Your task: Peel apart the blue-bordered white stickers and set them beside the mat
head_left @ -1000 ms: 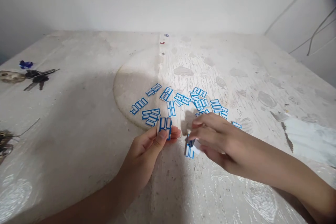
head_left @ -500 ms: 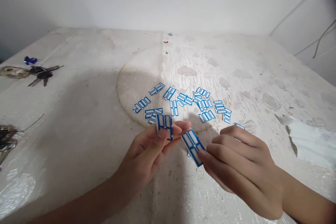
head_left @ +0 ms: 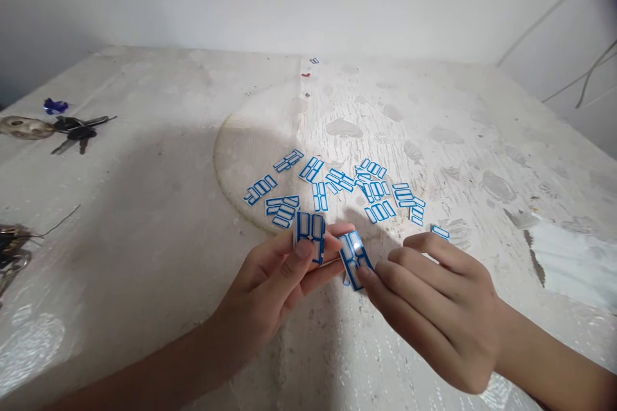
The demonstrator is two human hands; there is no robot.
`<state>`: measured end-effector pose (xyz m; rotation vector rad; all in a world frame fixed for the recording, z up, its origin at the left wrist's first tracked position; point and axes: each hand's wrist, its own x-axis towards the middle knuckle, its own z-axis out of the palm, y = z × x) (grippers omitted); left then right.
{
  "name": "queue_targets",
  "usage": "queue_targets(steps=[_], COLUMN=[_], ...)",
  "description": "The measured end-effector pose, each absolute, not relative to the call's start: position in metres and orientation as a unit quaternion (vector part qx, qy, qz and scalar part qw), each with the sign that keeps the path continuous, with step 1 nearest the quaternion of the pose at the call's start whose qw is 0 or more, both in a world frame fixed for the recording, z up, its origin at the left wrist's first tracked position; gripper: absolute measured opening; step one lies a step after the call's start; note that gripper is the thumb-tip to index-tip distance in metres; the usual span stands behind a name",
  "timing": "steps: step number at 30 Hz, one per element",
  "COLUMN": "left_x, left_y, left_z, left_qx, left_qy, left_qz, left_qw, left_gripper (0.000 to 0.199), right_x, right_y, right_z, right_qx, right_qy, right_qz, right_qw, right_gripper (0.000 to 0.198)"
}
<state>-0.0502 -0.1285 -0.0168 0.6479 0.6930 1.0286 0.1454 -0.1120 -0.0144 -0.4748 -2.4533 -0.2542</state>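
My left hand pinches a small stack of blue-bordered white label stickers between thumb and fingers; how many are in it I cannot tell. Just to its right, my right hand grips the lower edge of another label sticker piece with thumb and forefinger. That piece is tilted, its upper left edge close to the left fingertips. Beyond both hands, several more label pieces lie scattered and partly overlapping on the table. One piece lies partly behind my right knuckles.
At the left are a bunch of keys and a dark blue scrap, with a metallic cluster nearer. A torn white sheet lies at the right. A pale wall stands behind the table.
The right hand has shifted slightly left and up, and its label piece sits more upright. The left hand's stack has moved slightly right. The scattered pieces stay put.
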Motion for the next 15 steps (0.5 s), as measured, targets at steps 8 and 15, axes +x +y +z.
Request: queue_targets(steps=[8, 15], left_x=[-0.0471, -0.0471], left_y=[-0.1331, -0.1325], left_z=[-0.0194, -0.0182], left_qx=[0.356, 0.384], left_qy=[0.374, 0.397], left_qz=[0.433, 0.411], left_qw=[0.739, 0.725], left_gripper=[0.02, 0.023], right_x=[0.1448, 0.1423], right_y=[-0.1122, -0.1092], right_z=[-0.0124, -0.0064], right_qx=[-0.18, -0.165], right_qy=[-0.933, -0.942], right_qz=[-0.079, -0.077], right_qw=[0.301, 0.282], right_gripper=[0.014, 0.016])
